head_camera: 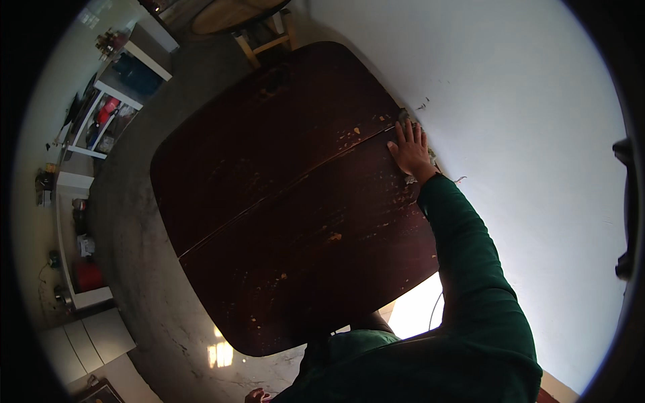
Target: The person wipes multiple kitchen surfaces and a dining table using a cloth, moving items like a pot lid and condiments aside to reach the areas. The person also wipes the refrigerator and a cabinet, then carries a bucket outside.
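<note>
My right hand (410, 151) lies flat with fingers spread on the right edge of a dark red-brown wooden table (282, 216), beside the wall. Crumpled greyish material, likely a cloth (411, 179), shows around and partly under the palm and fingertips. How much of it lies beneath the hand is hidden. A seam runs across the tabletop, and its finish is chipped in several spots. Only a small part of my left hand (255, 395) shows at the bottom rim, low beside my body. Something pinkish-red is at its fingers, too cut off to identify.
A white wall (509, 126) borders the table on the right. Beyond the far edge stand a wooden stool (267, 45) and a round wooden top (237, 15). Along the left run shelves (118, 93) with a blue water jug (136, 74) and a red container (88, 276).
</note>
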Motion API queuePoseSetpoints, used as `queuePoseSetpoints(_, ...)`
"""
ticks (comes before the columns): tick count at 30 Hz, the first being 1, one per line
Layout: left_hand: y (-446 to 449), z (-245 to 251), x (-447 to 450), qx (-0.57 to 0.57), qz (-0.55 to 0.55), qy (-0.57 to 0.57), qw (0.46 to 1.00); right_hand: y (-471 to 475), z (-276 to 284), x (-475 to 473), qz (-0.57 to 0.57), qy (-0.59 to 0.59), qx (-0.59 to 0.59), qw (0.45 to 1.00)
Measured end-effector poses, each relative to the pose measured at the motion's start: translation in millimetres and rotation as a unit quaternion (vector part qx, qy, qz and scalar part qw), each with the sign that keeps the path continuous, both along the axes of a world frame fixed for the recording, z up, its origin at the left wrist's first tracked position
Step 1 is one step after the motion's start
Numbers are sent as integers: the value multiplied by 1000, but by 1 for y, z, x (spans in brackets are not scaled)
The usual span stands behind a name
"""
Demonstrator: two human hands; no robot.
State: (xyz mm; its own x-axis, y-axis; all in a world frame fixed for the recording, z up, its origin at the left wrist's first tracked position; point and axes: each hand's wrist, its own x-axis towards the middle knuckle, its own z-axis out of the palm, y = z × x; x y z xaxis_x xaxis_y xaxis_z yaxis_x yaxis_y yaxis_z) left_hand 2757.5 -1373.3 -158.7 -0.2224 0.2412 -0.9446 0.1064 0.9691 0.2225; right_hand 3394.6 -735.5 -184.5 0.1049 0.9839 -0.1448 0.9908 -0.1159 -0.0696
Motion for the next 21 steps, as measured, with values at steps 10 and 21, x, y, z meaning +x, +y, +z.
queuePoseSetpoints(10, -75, -37, -57, 92, 61, -85, 990, -27, 2, -188, 128, 2, -22, 992)
queuePoseSetpoints(21, -81, 32, -81, 76, 122, -38, 989, -150, 30, -487, 295, 33, -89, 951)
